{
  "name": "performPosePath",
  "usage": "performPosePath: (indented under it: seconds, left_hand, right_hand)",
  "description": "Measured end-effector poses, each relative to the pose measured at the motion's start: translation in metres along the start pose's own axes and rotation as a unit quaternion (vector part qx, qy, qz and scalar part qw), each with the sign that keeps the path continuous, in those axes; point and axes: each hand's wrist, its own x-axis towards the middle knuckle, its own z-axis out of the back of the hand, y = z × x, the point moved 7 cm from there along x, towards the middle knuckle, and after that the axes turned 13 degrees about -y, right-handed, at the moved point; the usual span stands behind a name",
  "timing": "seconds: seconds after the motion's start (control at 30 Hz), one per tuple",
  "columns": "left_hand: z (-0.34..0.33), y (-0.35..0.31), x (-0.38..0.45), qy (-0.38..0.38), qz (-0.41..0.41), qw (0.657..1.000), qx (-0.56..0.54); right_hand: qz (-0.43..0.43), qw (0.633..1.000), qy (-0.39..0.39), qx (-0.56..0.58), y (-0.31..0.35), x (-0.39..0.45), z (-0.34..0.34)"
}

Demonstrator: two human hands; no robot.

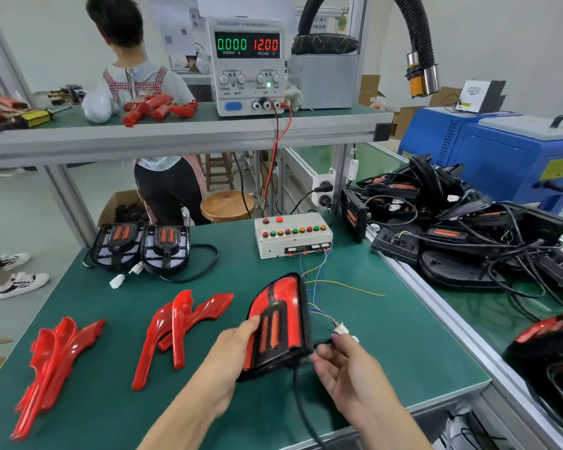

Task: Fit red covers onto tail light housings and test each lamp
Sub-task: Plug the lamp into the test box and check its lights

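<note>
One assembled tail light [278, 323], red cover on black housing, is held tilted above the green counter [403, 345], near its front edge. Left hand [231, 349] grips the lamp's left lower edge, thumb on the face, other fingers hidden behind it. Right hand [342, 365] pinches the lamp's black cable [322, 342] just beside the housing's right corner, fingers curled; white connector [342, 329] sits just past the fingertips, thin coloured wires [319, 287] running from it toward the test box [293, 235] further back on the counter. Two piles of loose red covers lie to the left: one [182, 326] near the lamp, another [52, 362] toward the left edge. Two uncovered black housings [143, 245] sit side by side at the back left, their cable and white plugs beside them. Power supply [247, 60] on the upper shelf reads 0.000 and 12.00. Heap of black housings [468, 222] with cables is on the adjoining surface to the right. Another person [150, 92] stands behind the shelf, back turned.
</note>
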Motion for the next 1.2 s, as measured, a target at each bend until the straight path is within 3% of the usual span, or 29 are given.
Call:
performPosePath:
  seconds: [0.1,0.2,0.3,0.4,0.5,0.67,0.8,0.83,0.93,1.03,1.1,1.2]
  left_hand:
    - [0.002,-0.003,-0.016,0.020,0.017,0.996,-0.084]
    - [0.006,0.002,-0.029,0.034,0.050,0.983,-0.171]
    - [0.011,0.011,-0.036,0.044,0.081,0.970,-0.225]
    - [0.020,0.022,-0.031,0.023,0.115,0.958,-0.261]
    - [0.030,0.030,-0.025,-0.003,0.146,0.946,-0.289]
    - [0.021,0.029,-0.021,0.031,0.115,0.944,-0.307]
    - [0.014,0.018,-0.025,0.051,0.056,0.930,-0.361]
    - [0.017,0.013,-0.025,0.041,0.040,0.920,-0.387]
    - [0.020,0.002,-0.029,0.021,-0.004,0.925,-0.379]
    - [0.016,0.008,-0.037,0.018,-0.032,0.961,-0.274]
    - [0.017,0.016,-0.039,-0.011,-0.040,0.980,-0.193]
    - [0.017,0.020,-0.046,-0.031,-0.058,0.990,-0.122]
  right_hand:
    - [-0.042,0.997,0.019,0.060,-0.011,-0.011,-0.006]
    - [-0.020,0.996,0.021,0.084,-0.022,-0.018,-0.012]
    - [0.079,0.997,-0.009,-0.006,-0.026,-0.018,-0.011]
    - [0.205,0.968,-0.059,-0.131,-0.015,-0.017,-0.005]
    - [0.261,0.947,-0.056,-0.179,-0.004,-0.020,-0.009]
    - [0.260,0.953,-0.021,-0.156,0.006,-0.019,-0.025]
    - [0.336,0.910,-0.067,-0.234,0.018,-0.016,-0.017]
    - [0.331,0.909,-0.073,-0.244,0.019,-0.014,-0.014]
    - [0.245,0.952,-0.029,-0.182,0.007,-0.010,-0.015]
    - [0.111,0.991,0.009,-0.069,-0.011,-0.017,-0.025]
    - [0.041,0.998,0.028,-0.031,-0.018,-0.026,-0.031]
    - [0.003,0.998,0.066,-0.007,-0.017,-0.034,-0.035]
